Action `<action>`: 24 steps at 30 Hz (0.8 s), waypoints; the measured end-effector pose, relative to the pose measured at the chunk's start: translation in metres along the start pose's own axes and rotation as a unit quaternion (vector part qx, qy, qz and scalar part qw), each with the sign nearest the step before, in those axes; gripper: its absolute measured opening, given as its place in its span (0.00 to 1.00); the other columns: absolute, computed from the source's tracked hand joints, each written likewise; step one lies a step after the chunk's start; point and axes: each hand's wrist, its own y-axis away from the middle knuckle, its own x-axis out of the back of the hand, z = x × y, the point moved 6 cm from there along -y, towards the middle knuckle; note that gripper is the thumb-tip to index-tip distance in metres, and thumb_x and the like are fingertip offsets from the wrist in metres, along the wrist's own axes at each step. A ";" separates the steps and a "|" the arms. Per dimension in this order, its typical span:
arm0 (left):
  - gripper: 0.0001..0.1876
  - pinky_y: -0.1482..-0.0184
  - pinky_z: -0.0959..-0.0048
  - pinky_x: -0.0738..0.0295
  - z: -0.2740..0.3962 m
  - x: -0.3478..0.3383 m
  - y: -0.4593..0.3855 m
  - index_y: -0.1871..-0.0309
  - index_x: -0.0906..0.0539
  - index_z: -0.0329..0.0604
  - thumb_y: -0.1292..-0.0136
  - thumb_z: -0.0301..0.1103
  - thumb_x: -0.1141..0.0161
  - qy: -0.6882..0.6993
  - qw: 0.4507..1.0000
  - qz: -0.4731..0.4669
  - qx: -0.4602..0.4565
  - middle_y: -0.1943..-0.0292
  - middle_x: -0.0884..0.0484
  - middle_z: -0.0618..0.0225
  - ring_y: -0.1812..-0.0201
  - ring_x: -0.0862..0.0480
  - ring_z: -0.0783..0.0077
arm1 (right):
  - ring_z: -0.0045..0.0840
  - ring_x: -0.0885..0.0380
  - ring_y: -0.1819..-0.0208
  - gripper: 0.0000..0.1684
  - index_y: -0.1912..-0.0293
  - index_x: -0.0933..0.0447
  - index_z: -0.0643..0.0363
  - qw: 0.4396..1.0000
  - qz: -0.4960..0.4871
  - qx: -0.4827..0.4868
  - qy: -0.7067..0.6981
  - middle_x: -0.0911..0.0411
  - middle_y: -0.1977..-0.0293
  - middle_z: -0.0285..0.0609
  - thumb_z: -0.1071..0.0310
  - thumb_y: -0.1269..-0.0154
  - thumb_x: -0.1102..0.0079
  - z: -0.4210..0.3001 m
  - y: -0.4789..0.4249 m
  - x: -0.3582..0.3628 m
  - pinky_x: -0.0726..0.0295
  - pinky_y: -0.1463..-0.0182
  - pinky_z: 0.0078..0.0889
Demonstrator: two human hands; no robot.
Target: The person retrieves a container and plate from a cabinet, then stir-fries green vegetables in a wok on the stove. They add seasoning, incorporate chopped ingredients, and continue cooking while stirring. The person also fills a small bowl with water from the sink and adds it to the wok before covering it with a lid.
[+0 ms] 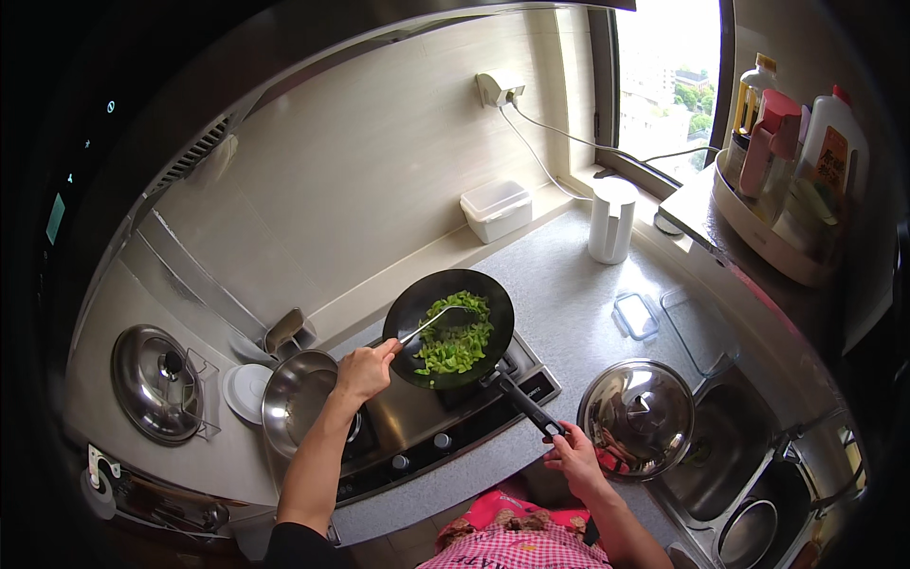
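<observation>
A black wok sits on the right burner of the gas stove, with chopped green vegetable pieces spread across its bottom. My left hand grips the wooden-looking handle end of a metal spatula, whose head lies among the pieces near the wok's far side. At the lower right, my right hand is at the end of the wok's black handle, thumb and fingers around its tip. A wide stainless steel pan stands on the left burner, partly behind my left forearm.
A domed steel lid lies right of the stove beside the sink. Behind it are a glass container and a small lid. A white lidded box stands by the wall; another steel lid leans in a rack at left.
</observation>
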 end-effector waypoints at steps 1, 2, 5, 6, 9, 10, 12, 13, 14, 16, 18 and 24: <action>0.12 0.62 0.51 0.21 0.006 0.000 -0.002 0.48 0.18 0.59 0.34 0.40 0.46 -0.019 1.000 -0.001 -0.003 0.69 0.14 0.56 0.64 0.15 0.47 | 0.20 0.22 0.68 0.23 0.35 0.38 0.59 1.000 0.005 -0.002 0.001 0.22 0.55 0.41 0.67 0.26 0.50 -0.001 0.001 0.000 0.19 0.64 0.23; 0.11 0.63 0.52 0.21 0.006 0.007 0.003 0.51 0.17 0.60 0.34 0.40 0.46 -0.028 0.999 -0.013 -0.016 0.69 0.15 0.56 0.64 0.15 0.48 | 0.20 0.22 0.69 0.23 0.35 0.38 0.59 1.000 0.008 -0.004 0.002 0.22 0.55 0.41 0.67 0.26 0.50 -0.001 0.001 0.000 0.19 0.65 0.23; 0.11 0.65 0.54 0.22 0.019 0.057 0.008 0.52 0.15 0.61 0.34 0.41 0.45 -0.087 0.993 -0.050 -0.066 0.72 0.16 0.56 0.68 0.15 0.50 | 0.21 0.22 0.68 0.23 0.36 0.37 0.59 1.000 0.018 -0.005 0.004 0.22 0.55 0.41 0.66 0.26 0.50 -0.001 0.002 0.008 0.19 0.65 0.24; 0.11 0.66 0.54 0.22 0.013 0.072 0.016 0.52 0.15 0.62 0.34 0.41 0.45 -0.090 0.992 -0.054 -0.068 0.73 0.16 0.57 0.69 0.16 0.51 | 0.21 0.21 0.68 0.23 0.36 0.37 0.59 1.000 0.018 -0.007 0.008 0.22 0.55 0.41 0.66 0.26 0.50 -0.001 0.002 0.007 0.19 0.65 0.24; 0.12 0.68 0.56 0.23 0.009 0.109 0.037 0.52 0.14 0.63 0.35 0.42 0.43 -0.124 0.988 -0.068 -0.063 0.76 0.17 0.60 0.71 0.16 0.54 | 0.22 0.21 0.67 0.23 0.36 0.36 0.60 1.000 0.008 -0.010 0.027 0.22 0.55 0.42 0.66 0.27 0.49 -0.001 0.001 0.003 0.19 0.66 0.24; 0.11 0.68 0.58 0.23 0.012 0.108 0.038 0.52 0.14 0.64 0.36 0.42 0.42 -0.134 0.986 -0.071 -0.063 0.75 0.17 0.61 0.72 0.17 0.55 | 0.22 0.21 0.66 0.22 0.37 0.36 0.60 0.999 0.017 -0.004 0.046 0.22 0.55 0.42 0.66 0.27 0.49 0.000 -0.001 0.006 0.19 0.66 0.24; 0.11 0.68 0.59 0.23 0.017 0.091 0.035 0.53 0.14 0.63 0.36 0.41 0.42 -0.154 0.982 -0.085 -0.069 0.73 0.16 0.60 0.70 0.16 0.54 | 0.23 0.21 0.66 0.21 0.38 0.33 0.60 0.997 0.030 0.013 0.075 0.22 0.57 0.42 0.66 0.27 0.48 0.003 -0.005 0.009 0.18 0.67 0.26; 0.11 0.67 0.58 0.23 0.016 0.079 0.033 0.53 0.14 0.62 0.35 0.40 0.43 -0.131 0.987 -0.068 -0.056 0.73 0.16 0.60 0.70 0.16 0.54 | 0.22 0.21 0.66 0.22 0.37 0.33 0.60 0.995 0.034 0.021 0.096 0.22 0.59 0.41 0.65 0.27 0.48 0.000 -0.003 0.008 0.18 0.67 0.26; 0.10 0.66 0.57 0.22 0.015 0.064 0.028 0.53 0.15 0.62 0.35 0.40 0.44 -0.108 0.992 -0.051 -0.045 0.73 0.16 0.60 0.69 0.15 0.53 | 0.20 0.22 0.66 0.21 0.38 0.32 0.58 0.992 0.036 0.015 0.118 0.23 0.59 0.39 0.65 0.27 0.49 -0.002 -0.001 0.007 0.18 0.65 0.26; 0.09 0.65 0.55 0.21 0.003 0.039 0.019 0.54 0.17 0.59 0.33 0.39 0.46 -0.037 0.999 -0.017 -0.016 0.71 0.15 0.60 0.66 0.15 0.51 | 0.19 0.23 0.65 0.20 0.38 0.31 0.55 0.989 0.028 0.004 0.145 0.25 0.59 0.36 0.66 0.26 0.51 -0.004 0.003 0.004 0.19 0.62 0.26; 0.10 0.65 0.54 0.21 -0.003 0.023 0.010 0.52 0.17 0.59 0.33 0.39 0.46 -0.004 1.000 0.018 0.012 0.72 0.15 0.59 0.66 0.15 0.50 | 0.19 0.23 0.65 0.20 0.37 0.32 0.55 0.990 0.019 0.005 0.141 0.25 0.58 0.37 0.65 0.26 0.51 -0.001 0.001 0.004 0.19 0.63 0.26; 0.11 0.67 0.53 0.21 0.009 0.004 0.004 0.51 0.17 0.60 0.35 0.40 0.43 -0.061 0.996 0.015 -0.056 0.74 0.16 0.54 0.69 0.15 0.49 | 0.19 0.23 0.65 0.27 0.32 0.38 0.59 0.993 0.006 0.000 0.118 0.26 0.55 0.38 0.65 0.26 0.48 -0.003 0.002 0.009 0.19 0.62 0.25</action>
